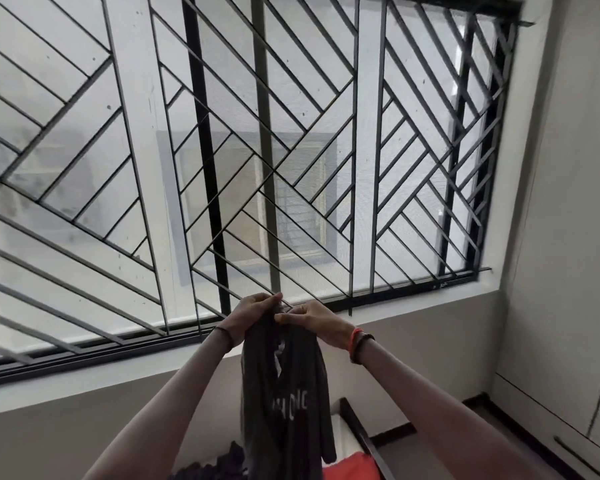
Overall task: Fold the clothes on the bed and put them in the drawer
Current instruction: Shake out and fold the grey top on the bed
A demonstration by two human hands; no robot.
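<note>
Up before the window grille [291, 150], the left hand [253, 311] and right hand [312, 320] meet close together, fingers curled and pinching the top edge of a dark grey printed T-shirt [288, 403], which hangs straight down between the forearms. Its lower end runs out of view in front of a dark clothes heap [215, 469] and a red garment [350, 465] beside the bed's dark frame edge [361, 431]. Wardrobe doors [568, 306] stand well apart on the right.

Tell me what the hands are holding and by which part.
The left hand and right hand grip a dark shirt at its top edge; it hangs down.
</note>
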